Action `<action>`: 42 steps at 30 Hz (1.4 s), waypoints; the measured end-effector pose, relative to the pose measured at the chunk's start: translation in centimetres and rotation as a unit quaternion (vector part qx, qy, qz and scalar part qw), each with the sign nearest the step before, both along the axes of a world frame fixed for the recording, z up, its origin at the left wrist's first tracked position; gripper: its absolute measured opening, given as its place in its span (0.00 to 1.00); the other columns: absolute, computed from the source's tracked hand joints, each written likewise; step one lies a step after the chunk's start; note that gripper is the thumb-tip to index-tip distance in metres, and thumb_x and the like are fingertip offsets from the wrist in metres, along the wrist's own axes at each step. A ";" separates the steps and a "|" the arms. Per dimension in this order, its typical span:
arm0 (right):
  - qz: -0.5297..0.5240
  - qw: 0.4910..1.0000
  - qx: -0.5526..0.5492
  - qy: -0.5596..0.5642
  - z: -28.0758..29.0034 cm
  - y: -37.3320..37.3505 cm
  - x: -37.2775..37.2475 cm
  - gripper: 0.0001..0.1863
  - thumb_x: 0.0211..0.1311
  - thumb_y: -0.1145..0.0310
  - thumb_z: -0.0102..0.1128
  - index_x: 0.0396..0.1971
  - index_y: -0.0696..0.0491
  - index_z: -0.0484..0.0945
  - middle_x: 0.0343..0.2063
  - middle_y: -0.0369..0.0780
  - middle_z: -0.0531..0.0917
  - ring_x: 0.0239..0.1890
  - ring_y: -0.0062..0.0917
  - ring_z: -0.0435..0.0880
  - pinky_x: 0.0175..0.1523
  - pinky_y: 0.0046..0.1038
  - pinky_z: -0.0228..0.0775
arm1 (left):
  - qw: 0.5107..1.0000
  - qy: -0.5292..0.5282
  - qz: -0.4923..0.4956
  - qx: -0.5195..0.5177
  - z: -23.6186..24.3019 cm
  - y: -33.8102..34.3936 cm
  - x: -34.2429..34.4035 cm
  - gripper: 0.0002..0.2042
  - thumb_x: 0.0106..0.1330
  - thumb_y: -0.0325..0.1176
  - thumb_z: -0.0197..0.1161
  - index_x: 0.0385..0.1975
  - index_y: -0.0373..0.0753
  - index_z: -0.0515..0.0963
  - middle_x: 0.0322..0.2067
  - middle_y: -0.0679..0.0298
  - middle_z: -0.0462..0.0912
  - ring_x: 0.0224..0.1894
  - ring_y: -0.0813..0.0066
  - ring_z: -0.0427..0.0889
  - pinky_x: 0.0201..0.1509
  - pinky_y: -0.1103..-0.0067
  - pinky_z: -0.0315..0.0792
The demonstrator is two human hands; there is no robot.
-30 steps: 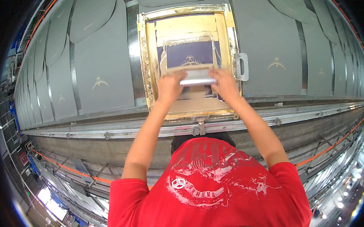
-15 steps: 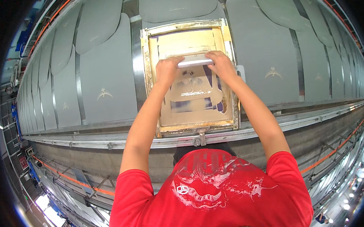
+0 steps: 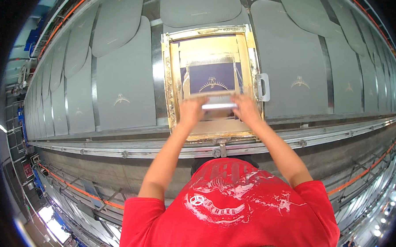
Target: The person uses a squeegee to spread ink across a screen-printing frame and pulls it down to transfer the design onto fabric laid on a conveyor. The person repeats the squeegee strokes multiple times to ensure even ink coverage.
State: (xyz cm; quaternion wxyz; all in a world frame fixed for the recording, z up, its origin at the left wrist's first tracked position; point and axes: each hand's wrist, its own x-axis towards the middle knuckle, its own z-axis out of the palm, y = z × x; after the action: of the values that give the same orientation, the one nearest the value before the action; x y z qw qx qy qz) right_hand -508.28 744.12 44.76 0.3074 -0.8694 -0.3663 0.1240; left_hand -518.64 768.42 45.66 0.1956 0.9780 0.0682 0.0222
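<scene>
A long squeegee with pale handle (image 3: 218, 106) lies across the lower part of a yellow-framed rectangular printing screen (image 3: 168, 80). The left hand (image 3: 192, 111) and the right hand (image 3: 246, 110) are both closed around its ends. Grey fabric panels (image 3: 125, 78) lie on both sides of the screen.
</scene>
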 end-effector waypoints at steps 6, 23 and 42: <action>-0.014 0.980 0.074 0.182 2.3 -3.5 -0.7 0.20 0.55 0.66 0.73 0.48 0.54 0.84 0.52 0.45 0.83 0.55 0.39 0.80 0.63 0.36 0.70 | 0.998 -0.053 -0.029 0.001 0.6 -2.2 -5.0 0.17 0.51 0.29 0.69 0.43 0.48 0.86 0.47 0.68 0.88 0.46 0.66 0.86 0.47 0.69 0.77; -0.313 0.933 0.174 -0.040 -1.5 7.9 6.0 0.19 0.69 0.56 0.59 0.43 0.57 0.84 0.39 0.52 0.87 0.43 0.46 0.86 0.51 0.39 0.74 | 0.996 -0.076 0.010 -0.038 1.0 4.7 -14.0 0.25 0.50 0.26 0.68 0.53 0.47 0.82 0.56 0.67 0.83 0.60 0.65 0.80 0.59 0.67 0.71; -0.324 0.930 0.173 -0.022 -2.3 31.5 -6.2 0.16 0.71 0.60 0.56 0.44 0.58 0.83 0.42 0.52 0.85 0.47 0.48 0.83 0.53 0.40 0.73 | 1.000 -0.011 -0.004 0.006 2.2 28.6 -27.1 0.30 0.47 0.27 0.72 0.55 0.51 0.81 0.58 0.70 0.83 0.61 0.67 0.79 0.58 0.66 0.70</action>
State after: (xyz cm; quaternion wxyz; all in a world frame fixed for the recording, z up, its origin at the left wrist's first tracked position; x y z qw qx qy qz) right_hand -514.44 775.59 42.48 0.4689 -0.8765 -0.0867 -0.0668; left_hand -545.74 797.02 47.85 0.1905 0.9792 0.0622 0.0328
